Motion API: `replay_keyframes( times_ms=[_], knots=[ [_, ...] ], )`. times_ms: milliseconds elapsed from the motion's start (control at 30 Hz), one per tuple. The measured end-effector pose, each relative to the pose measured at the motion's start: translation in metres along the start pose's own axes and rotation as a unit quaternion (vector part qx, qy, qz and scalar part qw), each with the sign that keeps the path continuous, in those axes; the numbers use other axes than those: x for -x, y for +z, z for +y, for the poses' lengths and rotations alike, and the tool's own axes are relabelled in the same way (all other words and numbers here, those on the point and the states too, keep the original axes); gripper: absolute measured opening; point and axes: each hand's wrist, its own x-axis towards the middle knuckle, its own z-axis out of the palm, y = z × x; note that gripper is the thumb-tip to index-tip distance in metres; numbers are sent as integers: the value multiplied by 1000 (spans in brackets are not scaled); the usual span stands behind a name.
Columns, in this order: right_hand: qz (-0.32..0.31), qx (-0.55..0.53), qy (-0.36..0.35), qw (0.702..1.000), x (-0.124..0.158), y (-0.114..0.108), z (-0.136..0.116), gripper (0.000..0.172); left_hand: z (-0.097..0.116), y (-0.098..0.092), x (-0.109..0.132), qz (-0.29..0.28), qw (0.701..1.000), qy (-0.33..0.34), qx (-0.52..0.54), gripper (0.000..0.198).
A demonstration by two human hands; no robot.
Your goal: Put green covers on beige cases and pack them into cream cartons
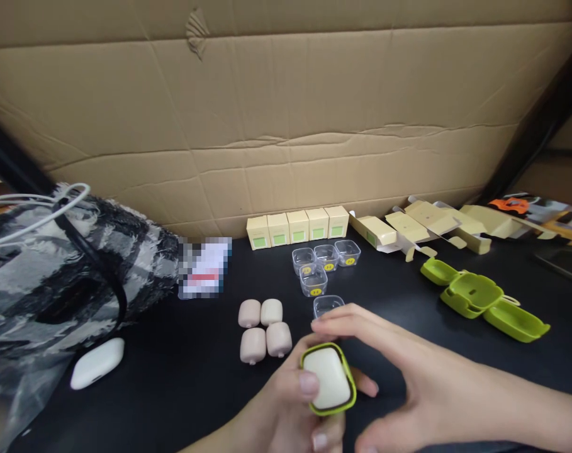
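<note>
My left hand grips a cream earbud case sitting in a green silicone cover, thumb pressed on its left side. My right hand reaches over from the right, fingers stretched out, fingertips touching the cover's top edge near a clear plastic cup. Several more pinkish-cream earbud cases lie in a cluster on the black table, just left of my hands.
Several clear cups with yellow stickers stand behind. A row of small cream boxes lines the cardboard wall, with opened flat boxes to the right. Green covers lie at right. A plastic bag and white case sit left.
</note>
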Motion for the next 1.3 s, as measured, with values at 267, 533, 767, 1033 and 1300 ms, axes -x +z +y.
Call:
replay_keyframes(
  times_ms=[267, 533, 767, 1033, 1300],
  knots=[
    [86, -174, -44, 980, 5, 5, 0, 41, -5, -12, -1, -12, 991, 45, -122, 50],
    [218, -153, -63, 962, -4, -33, 14, 37, 51, 33, -2, 152, 522, 158, -824, 49],
    [237, -71, -51, 967, -6, -31, 27, 38, 44, 13, -25, 171, 458, 100, -867, 54],
    [67, 31, -19, 997, -7, -20, 22, 35, 36, 12, -17, 237, 574, 83, -780, 62],
    [61, 86, -7, 994, -10, -12, 29, 35, 39, 13, -18, 256, 556, 61, -788, 69]
  ],
)
